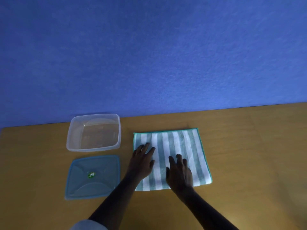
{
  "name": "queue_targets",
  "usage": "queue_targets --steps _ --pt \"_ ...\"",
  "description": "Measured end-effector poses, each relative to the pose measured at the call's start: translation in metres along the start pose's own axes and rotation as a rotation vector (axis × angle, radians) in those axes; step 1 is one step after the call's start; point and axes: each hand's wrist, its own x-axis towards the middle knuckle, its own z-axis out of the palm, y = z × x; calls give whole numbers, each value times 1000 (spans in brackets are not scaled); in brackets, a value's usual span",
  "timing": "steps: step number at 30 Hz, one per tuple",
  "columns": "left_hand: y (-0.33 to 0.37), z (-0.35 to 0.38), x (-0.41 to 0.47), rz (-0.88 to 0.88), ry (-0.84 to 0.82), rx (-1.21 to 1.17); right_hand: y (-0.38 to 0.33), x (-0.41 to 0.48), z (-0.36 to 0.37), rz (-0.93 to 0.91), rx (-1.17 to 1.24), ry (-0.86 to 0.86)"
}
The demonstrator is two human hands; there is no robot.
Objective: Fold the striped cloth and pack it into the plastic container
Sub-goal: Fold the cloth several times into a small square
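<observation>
Cloth, green-and-white striped, lies flat on our wooden table, right of the other items. Lid, blue w/ a green sticker, sits at near left; clear container just behind it, empty. Our left hand and right hand rest palm-down on the cloth, fingers spread, gripping nothing.

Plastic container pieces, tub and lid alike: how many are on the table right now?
2. The clear plastic container sits open at the table's far left; its blue lid lies flat just in front of it, left of the striped cloth.
</observation>
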Motion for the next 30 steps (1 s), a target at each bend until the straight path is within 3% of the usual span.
queue_targets --steps 8,16,22,27,30 --pt "1 -1 -12 -68 -57 52 4 1 9 20 -30 -57" --pt "30 3 -44 -161 -123 52 20 37 -9 -152 -92 -69" --pt "56 13 -64 -224 -126 -6 27 42 -13 -254 13 -126" --pt "50 7 -62 -138 19 -50 33 15 -5 -278 58 -16" --pt "41 6 -57 -79 26 -61 33 -7 3 -276 11 -19"
